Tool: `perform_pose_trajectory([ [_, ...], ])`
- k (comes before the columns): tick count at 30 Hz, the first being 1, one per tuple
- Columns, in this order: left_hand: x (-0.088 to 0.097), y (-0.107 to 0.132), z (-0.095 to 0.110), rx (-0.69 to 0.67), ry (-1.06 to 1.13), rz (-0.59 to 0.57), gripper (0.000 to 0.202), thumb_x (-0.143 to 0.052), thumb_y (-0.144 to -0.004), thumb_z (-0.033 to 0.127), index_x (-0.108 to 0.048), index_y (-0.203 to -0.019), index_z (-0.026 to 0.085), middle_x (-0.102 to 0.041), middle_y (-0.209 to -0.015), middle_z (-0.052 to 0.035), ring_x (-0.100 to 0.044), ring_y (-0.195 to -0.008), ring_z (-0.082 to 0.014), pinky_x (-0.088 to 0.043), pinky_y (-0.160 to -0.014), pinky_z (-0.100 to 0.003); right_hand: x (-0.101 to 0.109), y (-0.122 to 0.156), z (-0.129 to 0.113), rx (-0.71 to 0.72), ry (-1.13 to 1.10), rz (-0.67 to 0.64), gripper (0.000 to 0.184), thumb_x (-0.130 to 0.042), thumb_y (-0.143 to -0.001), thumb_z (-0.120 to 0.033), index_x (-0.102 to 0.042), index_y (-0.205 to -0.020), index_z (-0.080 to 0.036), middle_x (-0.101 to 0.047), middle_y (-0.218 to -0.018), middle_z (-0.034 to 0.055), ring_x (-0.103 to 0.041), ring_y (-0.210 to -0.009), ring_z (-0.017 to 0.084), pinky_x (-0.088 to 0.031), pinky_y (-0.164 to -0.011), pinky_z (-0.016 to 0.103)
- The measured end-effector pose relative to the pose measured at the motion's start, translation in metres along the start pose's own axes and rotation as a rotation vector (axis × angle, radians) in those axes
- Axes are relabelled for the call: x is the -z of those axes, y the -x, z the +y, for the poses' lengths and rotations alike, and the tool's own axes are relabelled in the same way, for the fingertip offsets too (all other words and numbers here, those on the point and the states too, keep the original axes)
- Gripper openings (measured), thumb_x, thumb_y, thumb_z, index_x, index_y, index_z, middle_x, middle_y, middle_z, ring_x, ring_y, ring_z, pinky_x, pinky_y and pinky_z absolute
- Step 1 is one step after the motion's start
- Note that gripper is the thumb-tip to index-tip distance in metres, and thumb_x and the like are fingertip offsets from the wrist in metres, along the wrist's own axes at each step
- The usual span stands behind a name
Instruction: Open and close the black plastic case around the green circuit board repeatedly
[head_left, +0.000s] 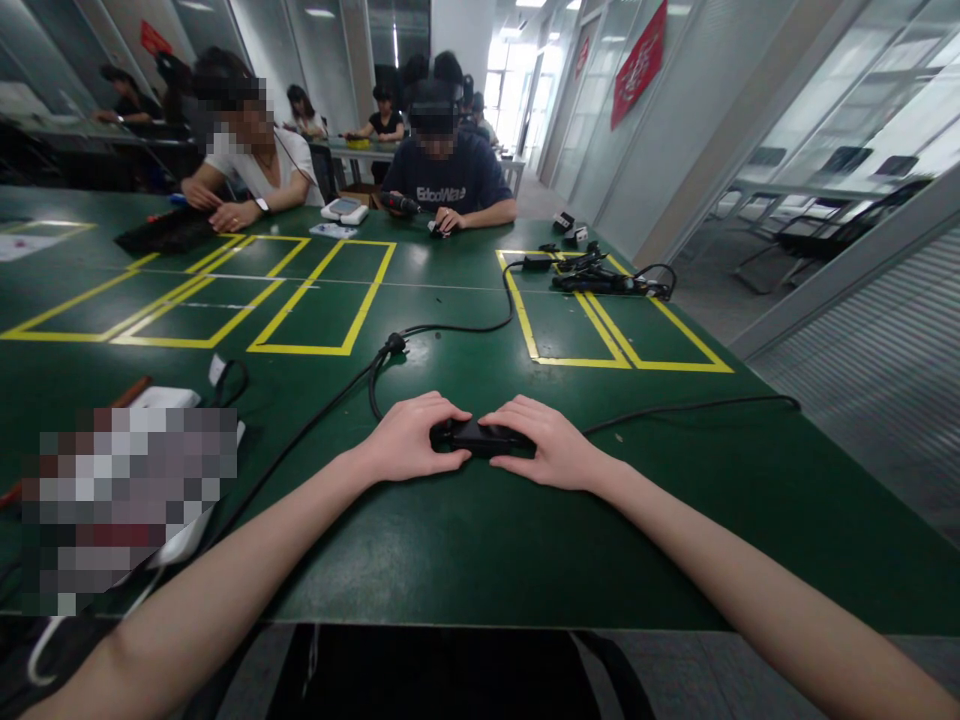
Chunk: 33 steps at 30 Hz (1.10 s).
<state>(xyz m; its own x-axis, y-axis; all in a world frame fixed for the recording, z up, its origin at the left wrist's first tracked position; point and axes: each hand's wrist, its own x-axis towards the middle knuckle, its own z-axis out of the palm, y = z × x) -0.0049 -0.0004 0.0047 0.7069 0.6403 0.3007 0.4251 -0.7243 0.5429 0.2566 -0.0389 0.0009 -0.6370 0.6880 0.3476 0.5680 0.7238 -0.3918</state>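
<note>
A black power adapter point(480, 437) lies on the green table point(450, 560) in front of me. My left hand point(409, 440) is closed around its left end, thumb and fingers on opposite sides. At the other end my right hand point(551, 445) grips it the same way. A black cord point(697, 407) runs out past my right hand toward the table's right side. On the left, another cord loops from behind my left hand up to a black plug point(395, 345). My fingers cover both ends of the adapter.
Yellow tape rectangles point(349, 351) mark the table. Bundled black adapters and cords point(600, 275) lie at the back right. A partly blurred pile with a white box point(180, 540) sits at my left. Across the table, a person in a dark shirt point(450, 180) and one in white point(292, 175) work.
</note>
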Motion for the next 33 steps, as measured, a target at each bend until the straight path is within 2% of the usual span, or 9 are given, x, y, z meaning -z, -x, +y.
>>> perform_pose_trajectory([
  [5,0.0,-0.002,0.005,0.011,-0.074,-0.035,0.039,-0.08,-0.076,0.027,-0.07,-0.113,0.021,-0.075,-0.106,-0.0057,-0.069,-0.097,-0.024,-0.053,-0.085,-0.034,-0.001,-0.001,-0.001,0.037,0.098,-0.019,0.036,-0.062,-0.099,-0.039,-0.063,-0.128,-0.018,-0.072,-0.107,0.013,-0.065,-0.096,0.027,-0.052,-0.085,0.041],
  [11,-0.002,-0.005,0.015,0.072,-0.258,-0.072,0.022,-0.078,-0.078,0.022,-0.069,-0.098,0.02,-0.073,-0.092,-0.0029,-0.068,-0.085,-0.0222,-0.05,-0.075,-0.031,-0.001,-0.001,-0.003,0.037,0.146,-0.105,0.036,-0.053,-0.103,-0.04,-0.059,-0.13,-0.017,-0.072,-0.105,0.0127,-0.065,-0.092,0.025,-0.05,-0.082,0.038],
  [17,-0.002,-0.001,0.015,0.003,-0.292,-0.11,0.016,-0.072,-0.087,0.029,-0.067,-0.098,0.02,-0.073,-0.089,-0.0031,-0.069,-0.082,-0.0213,-0.046,-0.07,-0.029,0.0,0.0,-0.003,0.071,0.192,-0.127,0.043,-0.054,-0.103,-0.05,-0.059,-0.126,-0.014,-0.072,-0.1,0.0122,-0.067,-0.09,0.024,-0.05,-0.08,0.036],
  [21,-0.003,-0.001,0.016,-0.02,-0.301,-0.115,0.015,-0.068,-0.09,0.033,-0.065,-0.095,0.02,-0.071,-0.084,-0.0028,-0.068,-0.078,-0.0207,-0.044,-0.067,-0.028,0.0,0.0,-0.004,0.09,0.181,-0.103,0.037,-0.051,-0.106,-0.044,-0.06,-0.124,-0.014,-0.074,-0.099,0.0113,-0.069,-0.088,0.023,-0.049,-0.078,0.034],
  [25,-0.002,-0.002,0.016,-0.073,-0.288,-0.115,0.021,-0.063,-0.096,0.04,-0.064,-0.093,0.019,-0.071,-0.082,-0.0029,-0.067,-0.076,-0.0199,-0.043,-0.066,-0.028,0.001,0.0,-0.005,0.072,0.157,-0.11,0.034,-0.053,-0.105,-0.042,-0.062,-0.122,-0.014,-0.075,-0.099,0.0103,-0.07,-0.086,0.023,-0.049,-0.077,0.034],
  [29,0.002,-0.004,0.011,-0.174,-0.253,-0.174,0.03,-0.059,-0.099,0.047,-0.067,-0.098,0.018,-0.073,-0.087,-0.0045,-0.068,-0.08,-0.0203,-0.045,-0.07,-0.029,-0.001,0.002,-0.006,0.046,0.146,-0.123,0.034,-0.055,-0.104,-0.043,-0.063,-0.121,-0.014,-0.076,-0.102,0.0114,-0.071,-0.086,0.023,-0.05,-0.077,0.033],
  [33,0.002,-0.003,0.008,-0.19,-0.23,-0.186,0.033,-0.055,-0.101,0.048,-0.069,-0.098,0.018,-0.072,-0.085,-0.0047,-0.068,-0.078,-0.0196,-0.046,-0.07,-0.028,-0.002,0.002,-0.007,0.044,0.12,-0.127,0.034,-0.055,-0.104,-0.042,-0.064,-0.121,-0.014,-0.077,-0.1,0.0105,-0.072,-0.086,0.023,-0.05,-0.077,0.033],
])
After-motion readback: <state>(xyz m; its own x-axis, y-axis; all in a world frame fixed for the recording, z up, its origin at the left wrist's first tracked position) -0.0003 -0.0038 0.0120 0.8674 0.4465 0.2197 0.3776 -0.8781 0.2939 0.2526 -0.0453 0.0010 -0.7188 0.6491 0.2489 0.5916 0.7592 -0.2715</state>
